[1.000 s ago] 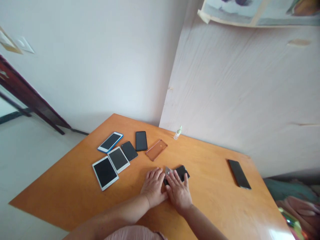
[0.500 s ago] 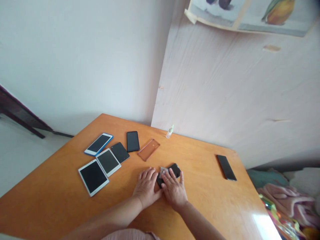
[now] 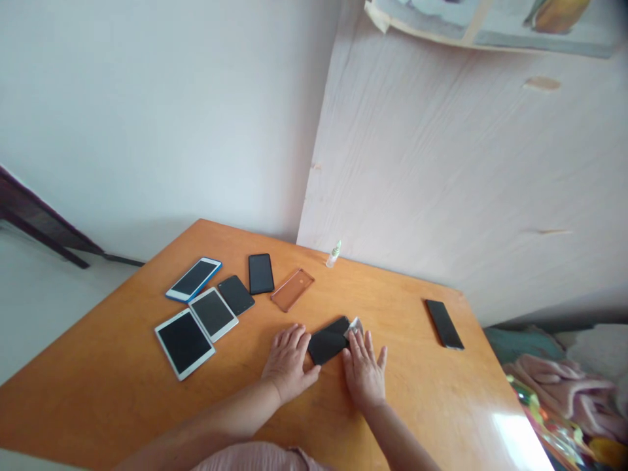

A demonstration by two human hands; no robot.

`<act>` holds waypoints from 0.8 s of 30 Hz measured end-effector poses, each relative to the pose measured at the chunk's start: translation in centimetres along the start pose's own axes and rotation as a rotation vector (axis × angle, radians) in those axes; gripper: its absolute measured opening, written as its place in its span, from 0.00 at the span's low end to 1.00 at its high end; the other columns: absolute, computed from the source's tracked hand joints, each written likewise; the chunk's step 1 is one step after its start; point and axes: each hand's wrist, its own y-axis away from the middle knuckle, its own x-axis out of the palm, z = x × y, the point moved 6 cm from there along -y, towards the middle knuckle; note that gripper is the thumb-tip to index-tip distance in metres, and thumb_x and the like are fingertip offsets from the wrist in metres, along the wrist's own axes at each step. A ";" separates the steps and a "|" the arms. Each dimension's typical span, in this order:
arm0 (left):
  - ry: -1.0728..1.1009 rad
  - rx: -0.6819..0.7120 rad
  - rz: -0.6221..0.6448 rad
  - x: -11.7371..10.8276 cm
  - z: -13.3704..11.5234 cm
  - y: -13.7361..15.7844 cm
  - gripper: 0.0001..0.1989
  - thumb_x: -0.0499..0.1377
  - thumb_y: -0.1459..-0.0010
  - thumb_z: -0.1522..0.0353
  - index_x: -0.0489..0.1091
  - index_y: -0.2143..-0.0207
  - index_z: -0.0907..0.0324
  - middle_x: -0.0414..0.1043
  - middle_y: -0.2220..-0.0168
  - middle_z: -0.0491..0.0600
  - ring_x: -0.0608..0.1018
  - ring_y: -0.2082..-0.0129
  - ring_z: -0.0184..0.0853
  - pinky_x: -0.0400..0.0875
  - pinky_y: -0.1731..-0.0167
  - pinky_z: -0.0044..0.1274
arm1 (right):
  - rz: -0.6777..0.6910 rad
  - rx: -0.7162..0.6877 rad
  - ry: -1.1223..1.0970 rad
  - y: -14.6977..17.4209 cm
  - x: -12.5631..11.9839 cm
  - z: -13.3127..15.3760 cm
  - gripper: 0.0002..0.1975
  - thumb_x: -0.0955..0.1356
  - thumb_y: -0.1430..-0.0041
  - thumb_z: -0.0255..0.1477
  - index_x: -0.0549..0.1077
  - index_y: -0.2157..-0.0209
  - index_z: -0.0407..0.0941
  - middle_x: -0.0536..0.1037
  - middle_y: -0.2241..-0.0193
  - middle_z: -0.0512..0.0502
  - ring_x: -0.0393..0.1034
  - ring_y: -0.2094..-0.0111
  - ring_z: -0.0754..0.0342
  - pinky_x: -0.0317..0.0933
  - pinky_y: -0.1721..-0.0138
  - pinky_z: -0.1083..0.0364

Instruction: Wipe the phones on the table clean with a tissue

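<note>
A black phone (image 3: pixel 328 341) lies screen up and slanted on the table, in front of me. My left hand (image 3: pixel 288 358) rests at its left end, fingers stretched flat and touching or very near the edge. Under the fingertips of my right hand (image 3: pixel 366 371), a small grey-white cloth (image 3: pixel 354 326) is pressed onto the phone's right end. Part of that cloth sticks up past the fingers, and the rest is hidden beneath them. Beyond the phone lies a reddish-brown clear phone case (image 3: pixel 293 290). A small bottle (image 3: pixel 333 254) with a pale green tip stands near the wall.
Left on the wooden table (image 3: pixel 402 392) lie a white tablet (image 3: pixel 185 343), a silver-white one (image 3: pixel 213 314), a blue-edged white device (image 3: pixel 193 279) and black devices (image 3: pixel 236 294). Another black phone (image 3: pixel 444 324) lies far right. Folded cloths (image 3: pixel 564 392) are beyond the right edge.
My right hand has slid right along the phone with the cloth, from its middle to its right end. More of the screen shows now. My left hand has stayed almost in place.
</note>
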 end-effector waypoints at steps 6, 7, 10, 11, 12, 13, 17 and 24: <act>-0.003 -0.003 0.002 0.1 0.1 0.0 0.30 0.62 0.48 0.59 0.64 0.44 0.56 0.61 0.38 0.56 0.59 0.36 0.48 0.49 0.37 0.41 | 0.089 -0.335 -0.102 1.5 0.1 3.1 0.23 0.57 0.29 0.36 0.59 0.35 0.52 0.63 0.36 0.47 0.48 0.32 0.47 0.25 0.33 0.35; -0.004 0.000 0.004 0.1 0.1 0.0 0.30 0.62 0.49 0.59 0.64 0.44 0.56 0.61 0.38 0.56 0.59 0.36 0.48 0.49 0.37 0.42 | 0.073 -0.256 -0.086 1.0 -0.2 2.5 0.23 0.56 0.29 0.36 0.60 0.35 0.51 0.64 0.37 0.45 0.48 0.32 0.45 0.24 0.34 0.33; -0.007 0.001 0.012 0.1 0.0 0.0 0.31 0.63 0.50 0.58 0.64 0.44 0.56 0.61 0.38 0.56 0.59 0.36 0.49 0.48 0.37 0.42 | 0.034 -0.056 -0.050 -0.1 -0.9 1.1 0.24 0.54 0.28 0.35 0.61 0.36 0.46 0.63 0.36 0.41 0.47 0.32 0.42 0.24 0.35 0.30; -0.006 -0.005 0.015 0.1 0.1 0.0 0.32 0.63 0.50 0.58 0.64 0.43 0.56 0.61 0.38 0.56 0.59 0.36 0.49 0.48 0.37 0.42 | 0.046 -0.092 -0.067 -0.2 -0.9 1.5 0.24 0.54 0.28 0.35 0.62 0.36 0.46 0.62 0.36 0.41 0.47 0.32 0.43 0.23 0.35 0.31; -0.003 -0.012 0.017 0.1 0.1 0.0 0.32 0.63 0.50 0.58 0.63 0.43 0.56 0.61 0.38 0.56 0.59 0.36 0.49 0.48 0.37 0.42 | 0.070 -0.175 -0.097 0.0 -0.8 2.3 0.24 0.55 0.28 0.36 0.62 0.36 0.47 0.62 0.36 0.43 0.47 0.32 0.45 0.23 0.34 0.33; 0.000 -0.017 0.019 0.1 0.1 0.0 0.31 0.63 0.49 0.58 0.64 0.43 0.56 0.61 0.38 0.56 0.59 0.36 0.48 0.48 0.37 0.42 | 0.100 -0.280 -0.132 0.3 -0.6 3.2 0.23 0.55 0.28 0.37 0.62 0.36 0.49 0.63 0.36 0.44 0.48 0.32 0.47 0.22 0.33 0.36; 0.003 -0.013 0.022 0.0 0.0 -0.1 0.30 0.62 0.49 0.57 0.64 0.44 0.56 0.62 0.39 0.55 0.59 0.36 0.48 0.49 0.37 0.41 | 0.114 -0.317 -0.145 0.0 -0.3 3.2 0.23 0.56 0.28 0.38 0.62 0.36 0.51 0.64 0.37 0.46 0.49 0.32 0.47 0.21 0.34 0.35; 0.002 -0.018 0.020 -0.2 0.0 0.0 0.31 0.64 0.51 0.57 0.64 0.44 0.55 0.62 0.39 0.55 0.60 0.37 0.48 0.49 0.37 0.41 | 0.054 -0.224 -0.114 -1.1 -0.2 2.9 0.23 0.56 0.29 0.37 0.63 0.37 0.50 0.63 0.36 0.44 0.48 0.32 0.45 0.26 0.34 0.34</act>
